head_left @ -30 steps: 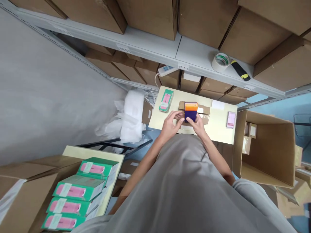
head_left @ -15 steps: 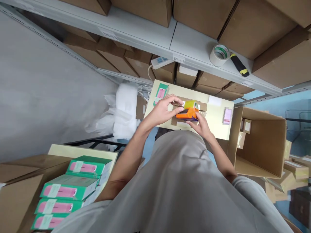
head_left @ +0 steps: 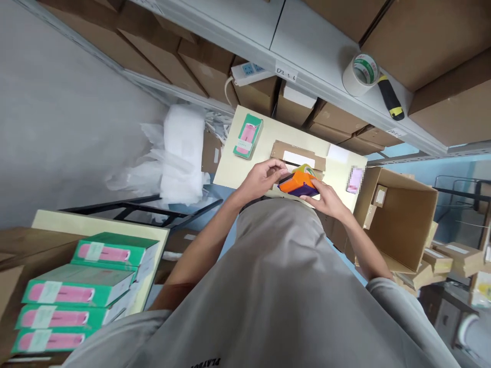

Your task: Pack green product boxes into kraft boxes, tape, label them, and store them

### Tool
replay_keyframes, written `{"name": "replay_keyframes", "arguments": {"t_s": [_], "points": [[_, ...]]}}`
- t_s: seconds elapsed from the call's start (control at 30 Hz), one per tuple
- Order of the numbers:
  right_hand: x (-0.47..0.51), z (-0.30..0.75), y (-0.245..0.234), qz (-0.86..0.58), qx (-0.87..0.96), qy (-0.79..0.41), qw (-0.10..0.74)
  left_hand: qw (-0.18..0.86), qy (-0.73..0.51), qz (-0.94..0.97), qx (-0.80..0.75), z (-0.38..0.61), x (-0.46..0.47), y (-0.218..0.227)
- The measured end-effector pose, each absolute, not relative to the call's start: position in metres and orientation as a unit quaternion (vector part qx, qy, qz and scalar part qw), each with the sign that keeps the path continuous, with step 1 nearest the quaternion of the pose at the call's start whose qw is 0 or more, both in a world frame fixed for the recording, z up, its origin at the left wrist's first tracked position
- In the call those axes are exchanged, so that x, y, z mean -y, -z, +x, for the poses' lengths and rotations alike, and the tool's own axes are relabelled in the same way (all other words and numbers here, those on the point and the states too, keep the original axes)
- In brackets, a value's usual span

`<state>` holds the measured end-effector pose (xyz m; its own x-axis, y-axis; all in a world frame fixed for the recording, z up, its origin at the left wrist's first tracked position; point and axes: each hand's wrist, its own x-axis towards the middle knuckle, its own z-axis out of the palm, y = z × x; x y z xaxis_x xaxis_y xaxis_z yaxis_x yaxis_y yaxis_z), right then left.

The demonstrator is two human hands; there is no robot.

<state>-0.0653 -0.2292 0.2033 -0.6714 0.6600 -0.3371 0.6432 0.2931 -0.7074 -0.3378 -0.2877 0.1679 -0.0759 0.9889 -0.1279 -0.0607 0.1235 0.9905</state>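
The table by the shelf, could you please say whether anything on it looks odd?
Yes: at the right end of the table, a pinkish item shows as blocky squares, hiding its details.

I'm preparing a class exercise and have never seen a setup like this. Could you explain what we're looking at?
There is no machine here: a person is working with two bare hands. The view comes from a camera worn on the head, looking forward and down, so the grey shirt fills the lower middle. The right hand holds an orange and purple tape dispenser with a yellow roll in it. The left hand is at its other end; whether its fingers grip tape is too small to tell. On the cream table lie a green box with a pink picture, a brown carton and, toward the right end, a blurred-out pinkish item.
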Motion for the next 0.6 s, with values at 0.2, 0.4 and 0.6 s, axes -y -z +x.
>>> {"name": "replay_keyframes", "arguments": {"t_s": [0.2,0.4,0.6], "points": [[0.191,-0.041,-0.239,-0.39,0.76,-0.492,-0.167,0.562,-0.541,0.286,-0.556,-0.34,0.296,-0.121],[0.124,-0.066,-0.258,-0.368,0.698,-0.57,-0.229,0.566,-0.593,0.112,-0.562,-0.35,0.285,-0.082],[0.08,-0.091,-0.236,-0.346,0.7,-0.56,-0.277,0.54,-0.607,0.045,-0.581,-0.34,0.27,-0.058]]}}
